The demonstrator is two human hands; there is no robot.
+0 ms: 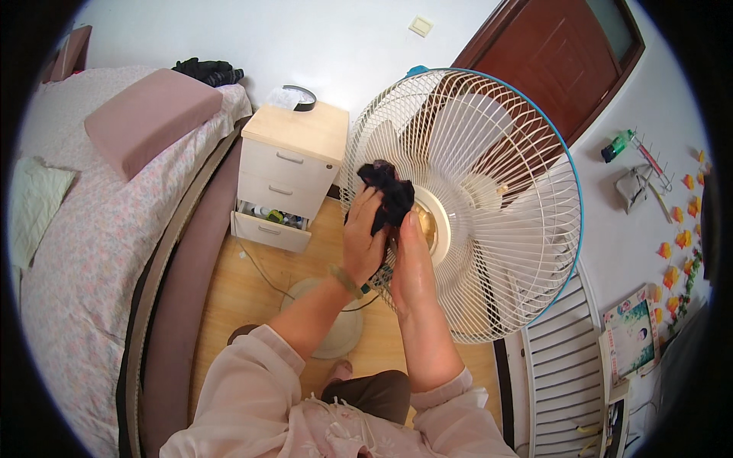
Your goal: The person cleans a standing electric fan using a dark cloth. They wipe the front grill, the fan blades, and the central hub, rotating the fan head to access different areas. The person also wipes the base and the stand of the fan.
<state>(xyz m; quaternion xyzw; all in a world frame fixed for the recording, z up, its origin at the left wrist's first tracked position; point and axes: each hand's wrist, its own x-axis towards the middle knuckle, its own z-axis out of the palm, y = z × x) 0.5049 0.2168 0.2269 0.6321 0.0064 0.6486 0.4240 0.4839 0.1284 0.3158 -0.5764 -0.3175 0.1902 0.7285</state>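
Observation:
A bunched black cloth is held between my two hands in front of a standing electric fan's grille. My left hand, with a bangle at its wrist, has its fingers spread over the cloth's left side. My right hand presses against the lower right of the cloth with its thumb up; its other fingers are mostly hidden. Just right of the hands is the fan's round hub cap, with a gold centre. Pale blades show through the wires, and a blue rim edges the grille. Whether the cloth touches the wires is unclear.
The fan's round base and a cable are on the wood-look floor. A drawer cabinet has its bottom drawer pulled out. A bed with a pink cushion runs along the left; a brown door is beyond the fan.

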